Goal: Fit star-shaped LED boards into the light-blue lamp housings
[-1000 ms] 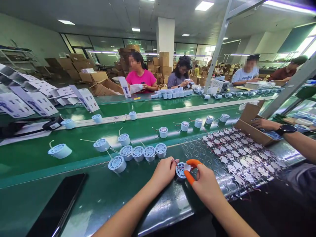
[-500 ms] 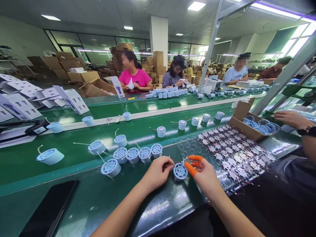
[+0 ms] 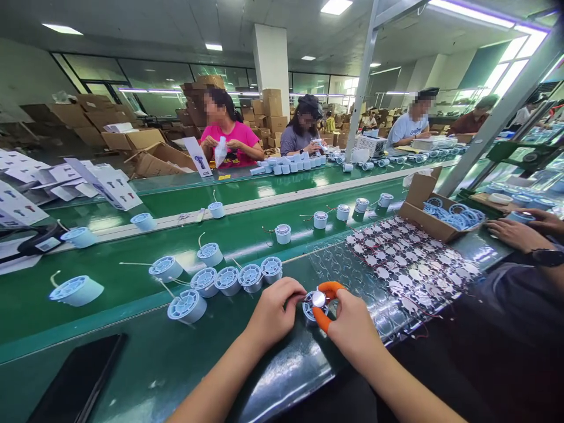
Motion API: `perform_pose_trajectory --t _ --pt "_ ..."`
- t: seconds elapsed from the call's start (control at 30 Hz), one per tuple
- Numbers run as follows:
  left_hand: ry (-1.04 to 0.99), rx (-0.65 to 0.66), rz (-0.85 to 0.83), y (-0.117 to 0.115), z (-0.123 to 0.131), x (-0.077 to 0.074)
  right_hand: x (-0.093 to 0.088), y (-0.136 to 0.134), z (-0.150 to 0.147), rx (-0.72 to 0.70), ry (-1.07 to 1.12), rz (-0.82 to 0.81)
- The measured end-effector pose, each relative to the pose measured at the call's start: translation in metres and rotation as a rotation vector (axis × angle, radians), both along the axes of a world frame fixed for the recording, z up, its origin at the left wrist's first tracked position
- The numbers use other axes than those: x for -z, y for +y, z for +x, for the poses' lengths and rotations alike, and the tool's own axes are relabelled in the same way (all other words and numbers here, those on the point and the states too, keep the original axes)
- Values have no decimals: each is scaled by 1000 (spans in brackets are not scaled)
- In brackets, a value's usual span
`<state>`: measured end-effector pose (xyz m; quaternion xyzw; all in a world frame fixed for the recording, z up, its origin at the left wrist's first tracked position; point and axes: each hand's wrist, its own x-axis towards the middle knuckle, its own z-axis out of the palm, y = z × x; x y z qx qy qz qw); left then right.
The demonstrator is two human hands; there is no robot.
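In the head view, my right hand (image 3: pixel 352 323), with orange covers on the thumb and finger, pinches a small round silver-white disc (image 3: pixel 318 299). The disc lies over the open spoked top of a light-blue round plastic housing (image 3: pixel 309 313) on the dark green worktop, partly covering it. Whether the disc touches the spokes I cannot tell. At the housing's left rim my left hand (image 3: pixel 274 309) is closed in a pinch on thin wires, mostly hidden by the fingers. Beyond it several similar blue housings (image 3: pixel 227 281) stand in a row, white leads sticking out of some.
White discs with wires (image 3: pixel 409 258) cover a sheet on the right. Behind them a cardboard box (image 3: pixel 416 207) holds blue rings. A black phone (image 3: pixel 79 379) lies front left. More housings sit on the green belt (image 3: pixel 132 299). A co-worker's hands (image 3: pixel 520 232) are far right.
My right hand has brought the disc left from beside the housing to over its top. My left hand stays at the rim. The whole view has shifted slightly; a co-worker's second hand now shows.
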<state>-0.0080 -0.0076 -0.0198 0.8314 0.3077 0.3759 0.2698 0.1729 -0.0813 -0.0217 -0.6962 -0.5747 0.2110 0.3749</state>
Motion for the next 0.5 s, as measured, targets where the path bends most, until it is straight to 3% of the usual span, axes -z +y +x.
perform_pose_trajectory --t 0.23,0.33,0.5 --pt "194 177 -3 5 -16 -18 2 1 2 59 115 -21" --pt "237 103 -36 6 -16 -18 3 3 0 89 268 -46" --pt "200 -2 -181 4 -8 -5 10 7 -3 135 540 -28"
